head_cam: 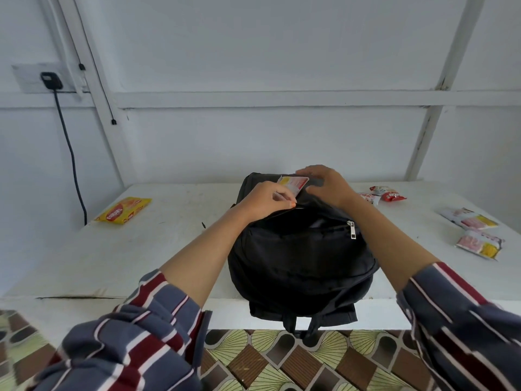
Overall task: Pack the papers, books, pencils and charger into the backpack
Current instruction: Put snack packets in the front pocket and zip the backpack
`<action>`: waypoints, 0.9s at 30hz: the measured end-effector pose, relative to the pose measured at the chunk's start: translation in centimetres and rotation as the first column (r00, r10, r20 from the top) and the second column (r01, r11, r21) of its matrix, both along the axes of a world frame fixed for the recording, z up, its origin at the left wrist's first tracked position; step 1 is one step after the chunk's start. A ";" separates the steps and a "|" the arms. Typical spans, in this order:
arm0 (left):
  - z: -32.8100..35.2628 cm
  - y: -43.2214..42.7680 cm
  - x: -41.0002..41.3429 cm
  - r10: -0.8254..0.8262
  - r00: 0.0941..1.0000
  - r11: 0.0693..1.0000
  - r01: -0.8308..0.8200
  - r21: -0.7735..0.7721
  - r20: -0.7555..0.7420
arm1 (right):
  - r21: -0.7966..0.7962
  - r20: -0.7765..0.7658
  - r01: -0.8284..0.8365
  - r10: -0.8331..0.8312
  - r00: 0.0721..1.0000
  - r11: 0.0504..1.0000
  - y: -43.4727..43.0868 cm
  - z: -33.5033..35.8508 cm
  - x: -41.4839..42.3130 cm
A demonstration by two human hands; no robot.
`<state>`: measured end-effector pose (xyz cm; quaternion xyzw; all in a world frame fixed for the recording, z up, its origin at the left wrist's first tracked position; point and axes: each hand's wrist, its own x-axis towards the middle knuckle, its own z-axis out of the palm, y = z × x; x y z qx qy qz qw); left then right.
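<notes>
The left hand (265,200) pinches the near corner of one small packet (293,184), red, white and yellow. The right hand (327,183) curls over the packet's far right edge, holding it too. The packet sits on the far top of the one black backpack (298,258), just beyond its open zip mouth. One metal zip pull (352,230) hangs on the right.

The backpack lies mid-table, its near end and straps hanging over the near edge of the white table (169,249).

To the left lies one yellow packet (124,210), well apart, with bare tabletop between. To the far right are red wrappers (387,193), count unclear. Two more pale packets (469,220) (479,244) lie near the right edge.

One black plug (51,80) sits in the wall at far left.
</notes>
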<state>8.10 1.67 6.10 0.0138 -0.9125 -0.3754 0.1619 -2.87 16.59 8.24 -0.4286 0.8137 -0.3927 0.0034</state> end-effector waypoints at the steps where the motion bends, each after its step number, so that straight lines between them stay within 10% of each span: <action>1: 0.0 0.0 0.0 -0.002 1.000 1.000 0.002 -0.002 0.000 | 0.090 -0.033 -0.018 0.021 0.999 0.996 -0.6 -0.2 -0.2; 8: -0.2 -0.2 0.0 -0.017 1.000 0.999 0.017 -0.046 0.008 | 0.276 -0.090 -0.064 0.092 0.992 0.959 -2.1 -1.2 -0.5; 19: 1.9 -0.1 -0.3 0.002 0.995 0.999 -0.005 -0.035 -0.104 | -0.141 -0.014 0.203 -0.207 0.978 0.969 1.9 0.3 -0.9; 27: 2.5 0.5 -0.3 0.053 0.985 0.998 -0.055 -0.009 -0.165 | -0.331 0.271 -0.050 0.145 0.952 0.942 6.7 0.1 1.2</action>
